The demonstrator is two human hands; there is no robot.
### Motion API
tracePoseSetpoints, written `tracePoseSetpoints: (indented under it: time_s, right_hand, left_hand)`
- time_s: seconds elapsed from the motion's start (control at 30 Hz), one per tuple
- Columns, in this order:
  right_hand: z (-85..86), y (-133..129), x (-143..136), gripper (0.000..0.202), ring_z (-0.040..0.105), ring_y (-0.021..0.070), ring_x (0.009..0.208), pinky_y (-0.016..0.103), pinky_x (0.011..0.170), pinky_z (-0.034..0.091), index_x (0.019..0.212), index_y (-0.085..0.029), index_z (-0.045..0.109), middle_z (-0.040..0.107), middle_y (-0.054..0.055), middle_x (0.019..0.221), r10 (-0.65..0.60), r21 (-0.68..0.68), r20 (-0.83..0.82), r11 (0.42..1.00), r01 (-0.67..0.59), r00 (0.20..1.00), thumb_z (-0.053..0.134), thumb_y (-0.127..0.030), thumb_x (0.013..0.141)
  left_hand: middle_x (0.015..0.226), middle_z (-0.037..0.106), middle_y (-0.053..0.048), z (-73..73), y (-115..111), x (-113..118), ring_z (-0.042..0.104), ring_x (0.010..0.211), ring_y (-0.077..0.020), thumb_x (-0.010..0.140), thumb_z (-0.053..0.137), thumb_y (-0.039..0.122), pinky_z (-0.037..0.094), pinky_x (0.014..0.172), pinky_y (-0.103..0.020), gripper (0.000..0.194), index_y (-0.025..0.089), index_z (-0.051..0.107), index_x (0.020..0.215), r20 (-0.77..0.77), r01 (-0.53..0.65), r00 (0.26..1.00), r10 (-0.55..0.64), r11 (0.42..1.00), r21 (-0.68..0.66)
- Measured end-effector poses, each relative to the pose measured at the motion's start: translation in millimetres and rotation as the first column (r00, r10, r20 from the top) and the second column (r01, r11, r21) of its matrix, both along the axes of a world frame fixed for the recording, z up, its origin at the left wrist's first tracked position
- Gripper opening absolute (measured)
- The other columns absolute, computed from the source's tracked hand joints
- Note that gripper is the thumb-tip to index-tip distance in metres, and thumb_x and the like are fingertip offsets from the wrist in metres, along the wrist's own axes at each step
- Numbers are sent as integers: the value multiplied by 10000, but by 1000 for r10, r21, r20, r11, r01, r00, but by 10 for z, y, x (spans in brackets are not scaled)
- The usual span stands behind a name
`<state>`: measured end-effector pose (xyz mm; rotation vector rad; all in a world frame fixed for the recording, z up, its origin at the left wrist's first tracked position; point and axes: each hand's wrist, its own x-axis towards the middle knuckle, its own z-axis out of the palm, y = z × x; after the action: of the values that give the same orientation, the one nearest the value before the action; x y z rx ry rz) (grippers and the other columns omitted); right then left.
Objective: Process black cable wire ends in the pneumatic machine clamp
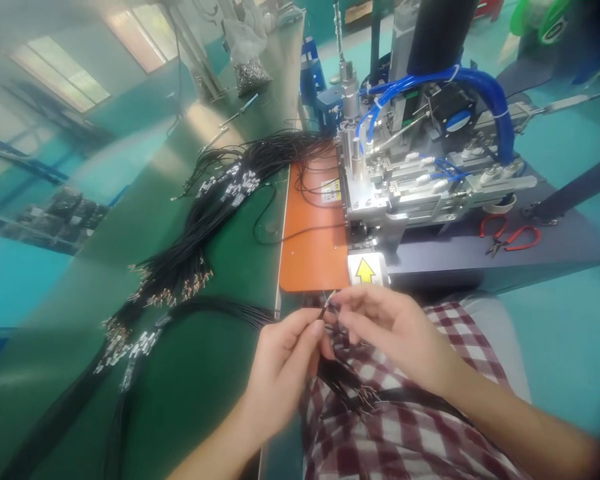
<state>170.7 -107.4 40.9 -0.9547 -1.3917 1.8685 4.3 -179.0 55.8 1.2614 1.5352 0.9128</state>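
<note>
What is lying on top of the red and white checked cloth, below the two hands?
On the red and white checked cloth lies a bunch of thin black wires with bare metal ends. The left hand and right hand pinch one black wire end above; they cover part of the bunch.

Thin black wire, fingertip-pinched

A yellow warning sign with a black upward arrow sits on a white label at the near front of the machine, by the orange plate's near right corner. A second small label, white and yellow, lies farther back on that plate; its print is too small to read.
</note>
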Motion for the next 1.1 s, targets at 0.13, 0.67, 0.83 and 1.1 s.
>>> tracePoseSetpoints:
  time_s: [0.13,0.67,0.83,1.1]
  right_hand:
    - [-2,29,-159,110,563,85,558,222,566,506,882,-184,651,651,-11,716,-34,-20,-118,999,31,992,653,-250,793]
    - [-111,2,31,167,576,108,590,272,625,527,933,-193,692,665,16,769,-40,10,-54,999,40,998,579,-277,844]
    - [-112,-45,5,144,594,119,630,257,600,512,928,-188,663,646,4,737,-7,-8,-76,1000,7,997,638,-253,802]
    - [-108,-42,-121,109,545,85,566,213,514,449,769,-176,633,632,-18,705,-33,-122,-60,992,25,998,696,-263,747]
  left_hand:
    - [658,623,-14,-41,-34,-7,481,491,-80,965,453,373,378,463,-202,301,160,626,842,36,-19,999,20,999,-28]
    - [685,710,-24,-134,-9,82,630,531,-133,826,671,245,514,521,-225,85,184,728,836,-24,-118,992,121,987,106]
    - [608,672,-10,-142,17,104,594,524,-131,812,676,254,488,510,-226,114,174,702,735,-103,-133,984,146,983,125]
    - [548,622,-8,-148,-6,124,553,492,-123,817,662,301,464,491,-224,205,159,644,669,-81,-144,986,148,988,46]
